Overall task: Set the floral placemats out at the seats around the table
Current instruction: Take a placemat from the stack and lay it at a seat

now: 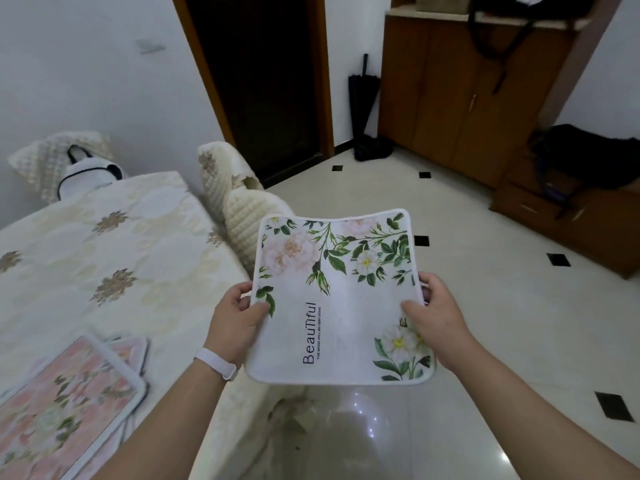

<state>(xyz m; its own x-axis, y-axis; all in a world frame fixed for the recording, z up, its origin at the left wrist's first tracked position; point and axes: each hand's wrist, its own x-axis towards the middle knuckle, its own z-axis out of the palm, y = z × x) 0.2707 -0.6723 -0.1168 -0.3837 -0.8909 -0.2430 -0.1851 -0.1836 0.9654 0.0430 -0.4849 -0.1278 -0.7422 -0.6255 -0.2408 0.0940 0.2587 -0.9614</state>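
Note:
I hold a white floral placemat [341, 299] with green leaves, pale flowers and the word "Beautiful" out in front of me, above the floor just right of the table's edge. My left hand [239, 315] pinches its left edge and my right hand [434, 313] pinches its right edge. A stack of pink floral placemats [69, 400] lies on the table [104, 251] at the lower left. The table wears a cream cloth with gold flower motifs.
A cream quilted chair [235, 199] stands at the table's right side, another [52, 157] at its far end with a black-and-white bag on it. Beyond are a dark doorway [263, 81], a black umbrella [362, 105] and wooden cabinets [460, 91]. Glossy tiled floor [485, 306] lies to the right.

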